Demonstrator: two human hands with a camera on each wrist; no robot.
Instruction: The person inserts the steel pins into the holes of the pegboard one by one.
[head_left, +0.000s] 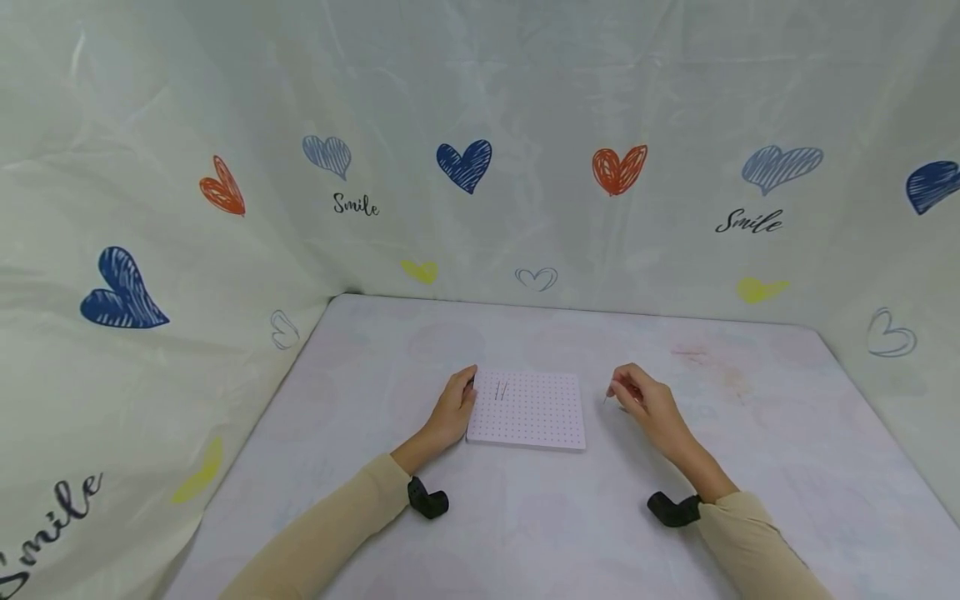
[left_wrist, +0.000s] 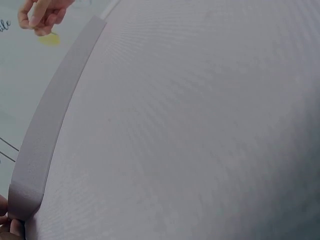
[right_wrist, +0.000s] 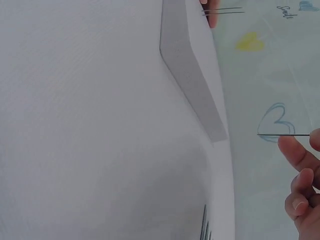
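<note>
A white perforated board [head_left: 527, 412] lies on the table, with two thin dark needles [head_left: 501, 390] standing upright near its far left corner. My left hand [head_left: 452, 408] grips the board's left side; in the left wrist view only its fingertips [left_wrist: 15, 229] show, at the board's corner. To the right of the board, above the table, my right hand [head_left: 645, 400] pinches another thin needle [right_wrist: 280, 134] between thumb and forefinger. That needle's free end sticks out beyond the fingertips, and the other fingers are curled in. Between hand and board there is a gap.
Several more needles [right_wrist: 205, 225] show at the bottom of the right wrist view, on the table by the right hand. The white table [head_left: 487, 517] runs back to a hanging cloth [head_left: 540, 92] printed with hearts. A black wrist mount [head_left: 673, 510] sits on each forearm.
</note>
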